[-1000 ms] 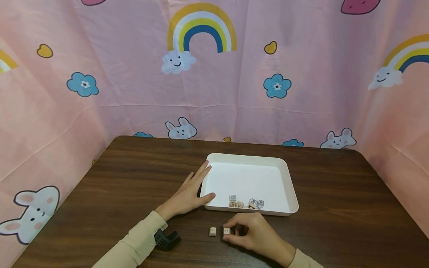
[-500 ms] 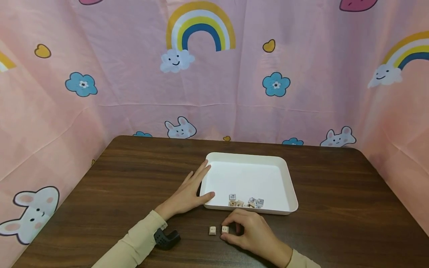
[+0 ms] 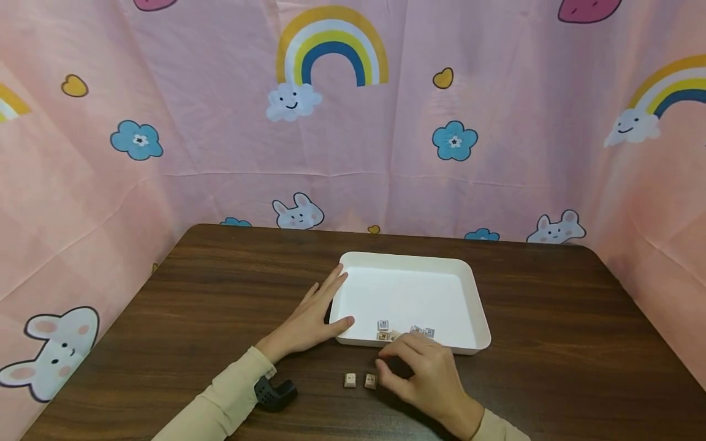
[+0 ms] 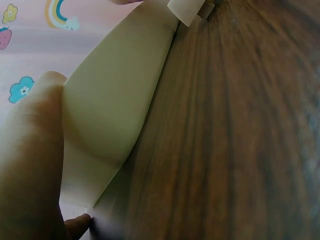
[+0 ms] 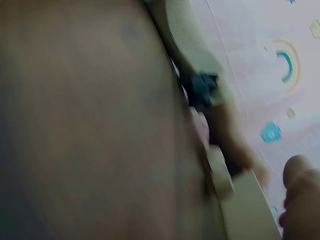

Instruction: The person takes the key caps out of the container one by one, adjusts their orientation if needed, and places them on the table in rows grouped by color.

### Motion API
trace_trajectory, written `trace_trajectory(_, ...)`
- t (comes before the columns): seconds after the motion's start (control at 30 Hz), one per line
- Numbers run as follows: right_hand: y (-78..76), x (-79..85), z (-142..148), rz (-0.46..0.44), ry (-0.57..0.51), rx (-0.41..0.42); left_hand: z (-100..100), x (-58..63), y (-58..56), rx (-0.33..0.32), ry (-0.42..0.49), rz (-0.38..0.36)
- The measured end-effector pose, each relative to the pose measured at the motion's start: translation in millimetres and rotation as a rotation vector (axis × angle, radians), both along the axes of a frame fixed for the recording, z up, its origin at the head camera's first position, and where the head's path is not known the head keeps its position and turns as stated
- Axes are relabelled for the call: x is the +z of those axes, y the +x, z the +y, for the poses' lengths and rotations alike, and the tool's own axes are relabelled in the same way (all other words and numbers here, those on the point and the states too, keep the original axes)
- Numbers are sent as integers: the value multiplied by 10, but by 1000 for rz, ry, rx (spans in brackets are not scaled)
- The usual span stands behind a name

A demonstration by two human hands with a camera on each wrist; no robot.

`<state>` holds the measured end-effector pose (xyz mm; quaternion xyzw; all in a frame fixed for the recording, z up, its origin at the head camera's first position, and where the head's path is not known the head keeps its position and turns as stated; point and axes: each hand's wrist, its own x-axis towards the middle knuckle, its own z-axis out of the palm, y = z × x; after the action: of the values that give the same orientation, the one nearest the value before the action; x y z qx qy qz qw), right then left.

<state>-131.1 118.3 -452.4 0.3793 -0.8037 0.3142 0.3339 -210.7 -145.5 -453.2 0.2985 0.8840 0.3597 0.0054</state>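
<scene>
A white tray (image 3: 410,261) stands on the table, with several small keycaps (image 3: 383,325) near its front wall. My left hand (image 3: 309,318) rests at the tray's left side, fingers extended along the rim and thumb over the front corner. Two keycaps sit in a row on the wood before the tray: a pale one (image 3: 350,380) on the left and another (image 3: 370,381) on the right. Just right of that second keycap hovers my right hand (image 3: 425,373), fingers bent loosely and apart from it, hiding part of the tray's front wall. No held thing shows between its fingers.
The dark wooden table (image 3: 248,263) reaches back to a pink patterned curtain (image 3: 353,147). A black wrist strap mount (image 3: 274,395) sits at the left cuff. In the right wrist view, the keycaps (image 5: 219,175) are blurred.
My right hand has let go of the right keycap and lifted away, up and to the right toward the tray. The keycap stays beside the other one. My left hand has not moved.
</scene>
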Motion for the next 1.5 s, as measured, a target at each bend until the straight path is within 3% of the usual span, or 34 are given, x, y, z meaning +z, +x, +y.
trace_trajectory(0.1, -98, 26, 62, 90, 30, -144, -4, -1, 3, 4, 4, 8)
trace_trajectory(0.2, -156, 24, 138, 27, 92, -225, -6, -7, 9, 4, 4, 7)
trace_trajectory(0.4, -200, 25, 220, -101, 220, -289, 0, -11, 9, 3, 3, 1)
trace_trajectory(0.57, -218, 50, 232, -153, 280, -307, 6, 0, -1, 7, 0, -2)
trace_trajectory(0.83, -237, 68, 241, -141, 256, -230, 14, 8, -3, 13, -7, -6)
trace_trajectory(1.07, -264, 117, 309, -184, 275, -124, 13, 4, 1, 11, -2, -8)
trace_trajectory(1.33, -324, 100, 373, -174, 230, -30, 8, -1, -1, 13, -3, -10)
trace_trajectory(1.5, -345, 123, 412, -216, 167, 41, 9, -4, -3, 13, -7, -9)
